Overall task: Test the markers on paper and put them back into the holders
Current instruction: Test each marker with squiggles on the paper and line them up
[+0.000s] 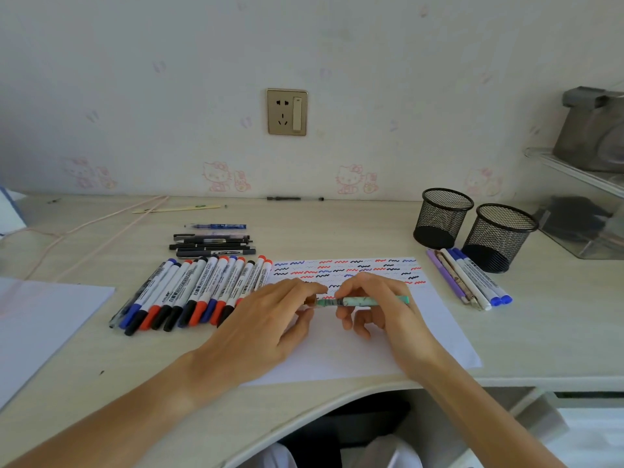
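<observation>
Presently, pen [368, 301]: teal, level above the paper [398, 336], held at both ends.
Right grip [378, 298]: fingers curled round the pen barrel.
Left grip [270, 319]: fingertips pinch the pen's left end; cap or tip hidden.
Markers [202, 292]: row on the desk [141, 376], left of the paper.
Holders [472, 228]: two black mesh cups, right rear.
Room: wall socket [287, 112] above the desk.

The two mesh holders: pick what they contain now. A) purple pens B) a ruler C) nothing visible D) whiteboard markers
C: both black mesh holders show no pens above their rims or through the mesh, while the markers lie on the desk.
</observation>
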